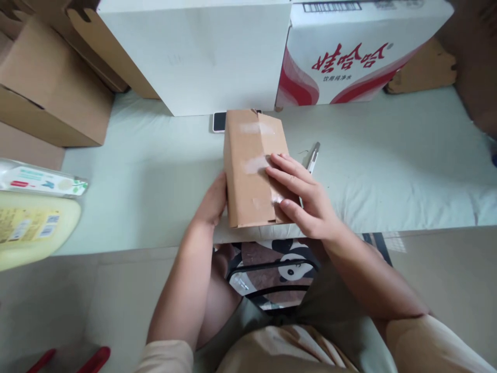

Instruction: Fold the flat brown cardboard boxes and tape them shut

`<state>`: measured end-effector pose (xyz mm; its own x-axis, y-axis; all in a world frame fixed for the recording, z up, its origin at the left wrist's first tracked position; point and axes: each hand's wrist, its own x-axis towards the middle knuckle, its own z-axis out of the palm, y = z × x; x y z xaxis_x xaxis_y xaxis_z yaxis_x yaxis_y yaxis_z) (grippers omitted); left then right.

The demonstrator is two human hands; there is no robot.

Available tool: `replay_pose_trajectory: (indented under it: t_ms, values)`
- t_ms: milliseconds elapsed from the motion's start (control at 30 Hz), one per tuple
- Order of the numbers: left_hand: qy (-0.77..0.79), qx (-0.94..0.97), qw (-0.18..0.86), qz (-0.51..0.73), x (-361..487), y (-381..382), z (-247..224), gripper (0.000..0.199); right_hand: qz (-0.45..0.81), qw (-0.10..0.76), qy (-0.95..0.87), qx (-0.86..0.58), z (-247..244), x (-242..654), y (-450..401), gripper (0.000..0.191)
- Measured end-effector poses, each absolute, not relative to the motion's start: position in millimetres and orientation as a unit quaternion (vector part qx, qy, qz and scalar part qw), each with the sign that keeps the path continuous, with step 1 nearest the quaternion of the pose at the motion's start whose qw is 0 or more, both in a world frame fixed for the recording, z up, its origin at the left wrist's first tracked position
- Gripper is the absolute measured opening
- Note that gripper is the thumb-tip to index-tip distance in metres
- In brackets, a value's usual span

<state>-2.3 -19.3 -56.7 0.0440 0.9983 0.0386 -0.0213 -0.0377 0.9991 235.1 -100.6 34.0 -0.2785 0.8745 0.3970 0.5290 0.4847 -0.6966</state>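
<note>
Brown cardboard carton is positioned near the front edge of the pale-green sheet, the person's left hand against its left side, finger closure hidden and indeterminable, the right hand open across its taped top, with utility knife to the right, smartphone partly behind, and drinking-water carton farthest.

Probably a phone, partly hidden behind the cardboard box

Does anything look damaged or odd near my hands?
Yes: the small cardboard box under your right hand has whitish patches breaking up its plain brown surface. I can't tell whether they're tape or tears.
</note>
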Motion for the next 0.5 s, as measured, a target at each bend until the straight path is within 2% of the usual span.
replay_pose_trajectory:
  t_ms: [100, 200, 267, 367, 500]
  values:
    - [0.522, 0.570, 0.476, 0.420, -8, -24, -51, 0.035, 0.232, 0.364, -0.786, -0.443, 33, 241, -98, 0.054]
    - [0.559, 0.611, 0.344, 0.442, -15, -23, -39, 0.052, 0.218, 0.320, -0.814, -0.434, 33, 242, -97, 0.056]
    - [0.486, 0.653, 0.276, 0.512, -17, -20, -32, 0.062, 0.213, 0.309, -0.829, -0.414, 32, 240, -96, 0.059]
    - [0.338, 0.737, 0.249, 0.530, -12, -16, -27, 0.058, 0.222, 0.311, -0.843, -0.379, 29, 238, -94, 0.064]
    - [0.329, 0.751, 0.240, 0.520, -3, -19, -30, 0.054, 0.226, 0.309, -0.838, -0.390, 24, 237, -92, 0.064]
